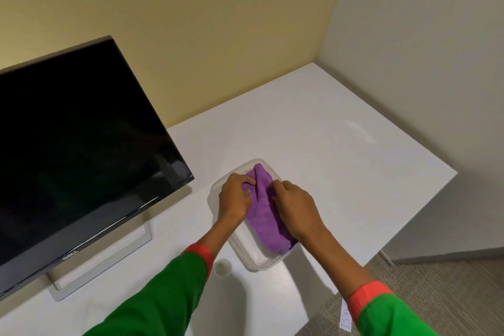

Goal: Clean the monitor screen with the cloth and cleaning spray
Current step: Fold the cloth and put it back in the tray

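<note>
A purple cloth [263,215] lies folded in a clear plastic tray [253,256] on the white desk. My left hand [234,198] pinches the cloth's left edge near its far end. My right hand [296,206] presses and grips the cloth's right side. The black monitor [76,144] stands to the left, its dark screen facing me on a silver stand. A small white round cap [222,267], perhaps the top of the spray bottle, shows just beside my left sleeve; the rest of it is hidden.
The white desk [341,150] fits into a corner between a yellow wall and a grey wall. Its right edge drops to grey carpet [436,281]. A paper label [345,316] hangs at the front edge.
</note>
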A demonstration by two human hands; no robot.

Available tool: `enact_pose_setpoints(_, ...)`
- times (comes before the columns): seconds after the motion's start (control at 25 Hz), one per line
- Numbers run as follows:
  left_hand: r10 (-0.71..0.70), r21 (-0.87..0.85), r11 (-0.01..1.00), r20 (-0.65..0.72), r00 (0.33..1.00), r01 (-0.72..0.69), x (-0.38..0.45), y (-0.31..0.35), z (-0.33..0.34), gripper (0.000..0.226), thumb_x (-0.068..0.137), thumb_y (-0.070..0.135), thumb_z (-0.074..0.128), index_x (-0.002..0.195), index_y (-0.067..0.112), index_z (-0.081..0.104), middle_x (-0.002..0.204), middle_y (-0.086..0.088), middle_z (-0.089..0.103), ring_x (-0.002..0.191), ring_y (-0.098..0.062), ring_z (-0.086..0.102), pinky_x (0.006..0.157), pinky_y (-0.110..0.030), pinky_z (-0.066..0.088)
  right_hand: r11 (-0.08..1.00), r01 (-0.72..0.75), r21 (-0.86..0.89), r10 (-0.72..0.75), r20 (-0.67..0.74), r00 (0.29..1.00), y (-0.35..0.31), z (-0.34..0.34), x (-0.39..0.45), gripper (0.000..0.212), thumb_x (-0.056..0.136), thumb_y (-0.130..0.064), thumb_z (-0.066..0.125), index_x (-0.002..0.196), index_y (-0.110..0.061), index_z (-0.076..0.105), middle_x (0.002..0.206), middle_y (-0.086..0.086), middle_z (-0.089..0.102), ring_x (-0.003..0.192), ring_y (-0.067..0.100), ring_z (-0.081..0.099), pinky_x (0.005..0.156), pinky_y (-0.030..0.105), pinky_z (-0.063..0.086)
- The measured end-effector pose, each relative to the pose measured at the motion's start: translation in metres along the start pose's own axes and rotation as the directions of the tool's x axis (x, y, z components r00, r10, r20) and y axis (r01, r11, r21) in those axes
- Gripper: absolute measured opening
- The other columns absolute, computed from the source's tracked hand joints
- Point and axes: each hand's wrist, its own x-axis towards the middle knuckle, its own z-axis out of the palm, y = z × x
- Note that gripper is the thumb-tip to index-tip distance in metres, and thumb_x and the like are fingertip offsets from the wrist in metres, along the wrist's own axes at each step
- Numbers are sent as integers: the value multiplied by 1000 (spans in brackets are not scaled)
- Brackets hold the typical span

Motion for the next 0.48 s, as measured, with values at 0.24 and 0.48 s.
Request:
enact_pose_setpoints(0.24, 183, 546, 797, 188, 965, -258, 7, -1, 13, 37, 88, 7, 51, 125, 9, 46, 129, -12, 43, 114, -28, 40, 84, -37, 44, 938, 28, -346, -1, 78, 997, -23, 11, -27, 27, 67, -19, 78, 90, -13, 64, 85, 4, 65, 75, 26, 57, 58, 30, 40)
enact_pose_setpoints(0.48, 215, 815, 403, 358, 909, -417, 9, -8, 11, 46, 92, 15, 48, 135, 8, 35, 140, -17, 36, 124, -33, 33, 99, -42, 31, 907, -61, -417, 183, 260, 948, -15, 37, -18, 26, 88, -7, 55, 114, -4, 52, 114, 14, 59, 104, 30, 52, 81, 35, 43)
